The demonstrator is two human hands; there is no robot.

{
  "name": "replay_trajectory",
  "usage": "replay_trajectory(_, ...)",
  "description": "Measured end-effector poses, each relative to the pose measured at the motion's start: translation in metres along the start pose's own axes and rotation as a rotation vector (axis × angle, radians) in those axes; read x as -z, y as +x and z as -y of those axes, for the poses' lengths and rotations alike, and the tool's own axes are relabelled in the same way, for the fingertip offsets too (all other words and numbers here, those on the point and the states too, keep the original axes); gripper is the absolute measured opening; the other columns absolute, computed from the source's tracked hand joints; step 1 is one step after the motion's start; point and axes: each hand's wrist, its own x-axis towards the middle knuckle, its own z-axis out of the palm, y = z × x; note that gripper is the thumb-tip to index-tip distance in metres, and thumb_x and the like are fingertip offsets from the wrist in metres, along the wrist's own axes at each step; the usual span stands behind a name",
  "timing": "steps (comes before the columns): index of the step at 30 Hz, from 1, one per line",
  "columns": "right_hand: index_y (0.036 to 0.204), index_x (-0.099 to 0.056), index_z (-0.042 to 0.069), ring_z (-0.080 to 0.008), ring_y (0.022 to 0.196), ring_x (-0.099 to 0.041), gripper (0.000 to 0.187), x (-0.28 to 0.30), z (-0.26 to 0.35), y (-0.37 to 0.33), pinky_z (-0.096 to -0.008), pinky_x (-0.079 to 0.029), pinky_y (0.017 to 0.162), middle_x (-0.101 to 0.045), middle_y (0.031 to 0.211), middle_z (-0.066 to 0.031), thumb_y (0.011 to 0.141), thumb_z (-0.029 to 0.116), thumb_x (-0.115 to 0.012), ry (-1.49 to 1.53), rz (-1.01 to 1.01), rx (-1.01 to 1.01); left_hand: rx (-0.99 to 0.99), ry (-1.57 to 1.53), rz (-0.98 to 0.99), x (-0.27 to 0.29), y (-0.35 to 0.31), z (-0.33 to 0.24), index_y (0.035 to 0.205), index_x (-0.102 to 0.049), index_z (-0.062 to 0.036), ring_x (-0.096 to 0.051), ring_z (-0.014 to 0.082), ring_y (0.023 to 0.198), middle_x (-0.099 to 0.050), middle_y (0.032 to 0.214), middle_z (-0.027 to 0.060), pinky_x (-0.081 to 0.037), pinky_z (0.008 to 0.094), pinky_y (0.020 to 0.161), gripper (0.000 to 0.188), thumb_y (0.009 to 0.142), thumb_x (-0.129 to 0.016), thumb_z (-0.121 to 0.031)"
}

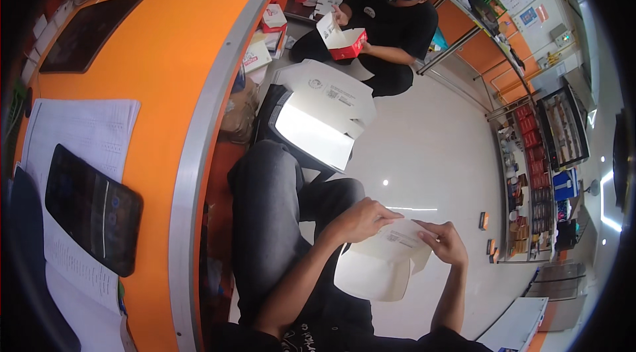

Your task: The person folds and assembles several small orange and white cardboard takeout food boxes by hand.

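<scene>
A partly folded cardboard food box (372, 271), pale on its inside, is held above my lap, with small print on one flap. My left hand (361, 221) pinches that flap's upper edge near its middle. At the flap's right corner, my right hand (445, 243) grips the card between thumb and fingers. The box's outer faces are turned away from me. Beyond my knees stands a larger open carton (324, 97), dark outside and white inside, its lid flap raised.
Across from me a seated co-worker (391, 27) holds a red and white box (348, 47). An orange counter (179, 73) on the left carries a phone (93, 209), papers and a tablet (89, 34). Stocked shelves (530, 173) stand at the right, beyond the pale floor (424, 146).
</scene>
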Motion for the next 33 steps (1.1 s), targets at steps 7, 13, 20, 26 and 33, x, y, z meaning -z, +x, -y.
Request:
replay_trajectory(7,0.118,-0.070,0.009,-0.0290,0.089,-0.072,0.050,-0.016,0.007,-0.025,-0.0355,-0.060,0.075,-0.072,0.108,-0.0101,0.071,-0.007,-0.066,-0.330,-0.059,0.389,-0.061,-0.177,0.206,-0.011,-0.003,0.023,0.113,-0.068,-0.0049,-0.064,0.0205,0.077,-0.070,0.085,0.0108,-0.050,0.0334,0.074,0.042,0.098,-0.057,-0.043)
replay_trajectory(13,0.121,-0.068,0.011,-0.0276,0.089,-0.071,0.051,-0.021,0.007,-0.032,-0.0352,-0.061,0.075,-0.072,0.109,-0.0066,0.073,-0.005,-0.069,-0.426,-0.061,0.555,-0.057,0.073,0.384,-0.030,-0.002,0.007,0.105,-0.067,0.0004,-0.063,0.0275,0.075,-0.068,0.083,0.0140,-0.048,0.0388,0.069,0.046,0.097,-0.058,-0.044)
replay_trajectory(20,0.107,-0.074,0.003,-0.0244,0.065,-0.068,0.020,-0.004,0.021,-0.019,-0.0305,-0.053,0.063,-0.074,0.084,-0.0150,0.089,0.009,-0.070,-0.064,0.046,0.115,-0.120,0.294,0.139,-0.054,0.004,0.019,0.092,-0.066,0.0018,-0.064,0.0359,0.072,-0.064,0.073,0.0185,-0.049,0.0449,0.068,0.040,0.098,-0.056,-0.036)
replay_trajectory(26,0.101,-0.075,0.003,-0.0277,0.063,-0.067,0.017,0.005,0.003,-0.012,-0.0336,-0.053,0.061,-0.073,0.082,-0.0159,0.090,0.015,-0.070,-0.317,-0.004,0.071,-0.108,0.343,0.079,-0.027,-0.001,0.005,0.092,-0.067,-0.0004,-0.065,0.0364,0.069,-0.065,0.075,0.0188,-0.050,0.0462,0.066,0.040,0.098,-0.055,-0.038)
replay_trajectory(33,0.122,-0.066,0.009,-0.0330,0.081,-0.070,0.033,0.008,0.003,-0.002,-0.0395,-0.056,0.073,-0.073,0.100,-0.0145,0.089,0.010,-0.068,-0.281,0.063,0.115,-0.078,0.333,0.026,-0.009,-0.007,0.012,0.107,-0.071,-0.0037,-0.065,0.0334,0.066,-0.065,0.071,0.0168,-0.051,0.0447,0.066,0.030,0.096,-0.060,-0.029)
